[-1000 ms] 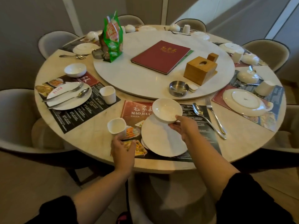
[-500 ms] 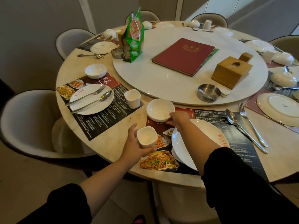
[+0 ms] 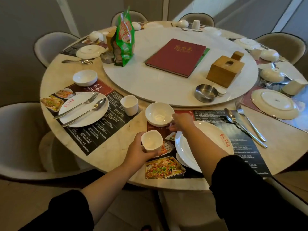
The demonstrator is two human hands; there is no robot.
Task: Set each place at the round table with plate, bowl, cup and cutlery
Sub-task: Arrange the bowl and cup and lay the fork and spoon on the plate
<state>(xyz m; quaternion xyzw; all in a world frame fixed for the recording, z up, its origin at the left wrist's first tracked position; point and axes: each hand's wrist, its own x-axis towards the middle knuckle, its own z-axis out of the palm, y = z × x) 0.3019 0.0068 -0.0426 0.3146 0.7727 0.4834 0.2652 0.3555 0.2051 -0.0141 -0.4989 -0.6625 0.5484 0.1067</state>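
Left arm: I saw it reach forward from a dark sleeve, forearm bare.
Left hand (image 3: 138, 151): fingers wrapped round a white cup (image 3: 152, 142) — held upright over the near placemat (image 3: 165, 167).
Right arm: stretched across the white plate (image 3: 210, 135).
Right hand (image 3: 181, 120): fingers pinched on the rim of the white bowl (image 3: 159, 113) — bowl at the placemat's far left corner, just beside the plate.
Cutlery: spoon (image 3: 240, 125) and fork (image 3: 248, 120) lay right of the plate.

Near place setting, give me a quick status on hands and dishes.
Left hand holds cup. Right hand at bowl rim, bowl on placemat. Plate down; spoon, fork beside it. Nothing obstructing.
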